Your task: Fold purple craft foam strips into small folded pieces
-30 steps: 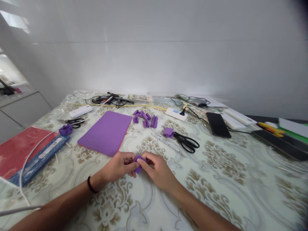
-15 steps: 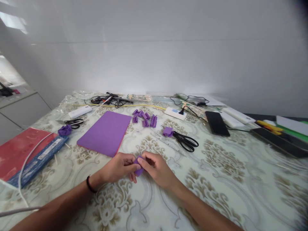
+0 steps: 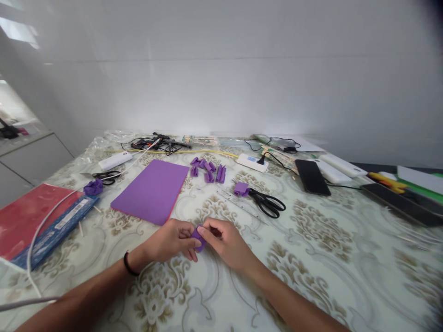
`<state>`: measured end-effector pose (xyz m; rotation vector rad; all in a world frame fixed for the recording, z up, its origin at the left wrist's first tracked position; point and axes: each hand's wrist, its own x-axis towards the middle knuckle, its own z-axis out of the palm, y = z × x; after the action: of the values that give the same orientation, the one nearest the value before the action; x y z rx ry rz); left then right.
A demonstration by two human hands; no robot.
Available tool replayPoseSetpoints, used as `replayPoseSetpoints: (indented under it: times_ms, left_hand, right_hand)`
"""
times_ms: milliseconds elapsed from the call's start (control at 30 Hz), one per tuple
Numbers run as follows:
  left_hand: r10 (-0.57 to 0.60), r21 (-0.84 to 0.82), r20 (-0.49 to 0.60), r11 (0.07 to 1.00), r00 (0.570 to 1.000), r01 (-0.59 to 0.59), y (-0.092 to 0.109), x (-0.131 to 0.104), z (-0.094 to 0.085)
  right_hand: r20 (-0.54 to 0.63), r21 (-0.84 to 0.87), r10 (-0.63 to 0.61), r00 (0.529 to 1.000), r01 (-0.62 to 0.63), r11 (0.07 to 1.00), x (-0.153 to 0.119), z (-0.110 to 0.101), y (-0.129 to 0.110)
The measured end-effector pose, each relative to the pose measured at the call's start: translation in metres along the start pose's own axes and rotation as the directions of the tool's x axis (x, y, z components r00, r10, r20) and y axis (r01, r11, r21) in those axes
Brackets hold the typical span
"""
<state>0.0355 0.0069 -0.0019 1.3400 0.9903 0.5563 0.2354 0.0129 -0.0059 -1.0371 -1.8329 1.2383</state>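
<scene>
A small piece of purple paper (image 3: 199,238) is pinched between my two hands above the patterned tablecloth (image 3: 238,295). My left hand (image 3: 175,240) grips its left side with thumb and fingers. On the upper right edge, my right hand (image 3: 223,240) presses it between thumb and forefinger. Beyond them lies a group of folded purple paper pieces (image 3: 208,169). Another folded purple piece (image 3: 241,188) rests against the black-handled scissors (image 3: 267,203), beside a clear ruler (image 3: 242,206). A stack of paper with a purple sheet (image 3: 152,190) on top lies to the left.
At the left are a red paper pack (image 3: 31,216), crumpled purple paper (image 3: 93,186), a second pair of scissors (image 3: 107,177) and a white cable (image 3: 34,240). A power strip (image 3: 252,162) and black phone (image 3: 312,177) lie further back, right. A wall (image 3: 221,92) closes the far side.
The purple paper has turned slightly in my fingers, and my right thumb and forefinger have shifted a little along its upper edge. Everything else stays put.
</scene>
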Motion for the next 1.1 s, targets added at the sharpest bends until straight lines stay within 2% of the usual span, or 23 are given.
replayPoseSetpoints:
  times_ms: [100, 200, 267, 400, 633, 867, 1100]
  left_hand:
    - [0.026, 0.052, -0.07, 0.998, 0.997, -0.022, -0.0004, 0.0012, -0.001]
    - [0.123, 0.074, -0.17, 0.991, 0.978, -0.112, -0.0012, 0.0026, -0.0047]
    - [0.182, 0.052, -0.199, 0.983, 0.963, -0.175, -0.0014, 0.0032, -0.0074]
    - [0.206, -0.029, -0.165, 0.976, 0.964, -0.214, -0.0005, 0.0038, -0.0088]
    - [0.135, -0.122, -0.066, 0.982, 0.989, -0.143, 0.0019, 0.0015, -0.004]
    - [0.149, -0.09, -0.147, 0.982, 0.978, -0.164, 0.0043, 0.0006, -0.0042]
    - [0.13, -0.105, -0.157, 0.984, 0.979, -0.147, 0.0021, 0.0026, -0.0025]
  right_hand:
    - [-0.022, 0.003, 0.008, 1.0, -0.008, 1.0, 0.0018, 0.0, 0.0012]
    - [-0.045, 0.037, 0.042, 0.998, -0.04, 0.999, 0.0034, -0.0016, 0.0018]
    - [-0.031, 0.084, 0.069, 0.997, -0.066, 0.994, 0.0039, -0.0028, 0.0021]
    - [0.007, 0.152, 0.06, 0.998, -0.061, 0.986, 0.0038, -0.0036, 0.0044]
    - [0.095, 0.155, 0.051, 0.994, -0.065, 0.986, 0.0028, -0.0018, 0.0064]
    - [0.047, 0.142, 0.054, 0.997, -0.06, 0.988, 0.0037, -0.003, 0.005]
    - [0.021, 0.076, 0.038, 0.999, -0.039, 0.996, 0.004, -0.0045, 0.006]
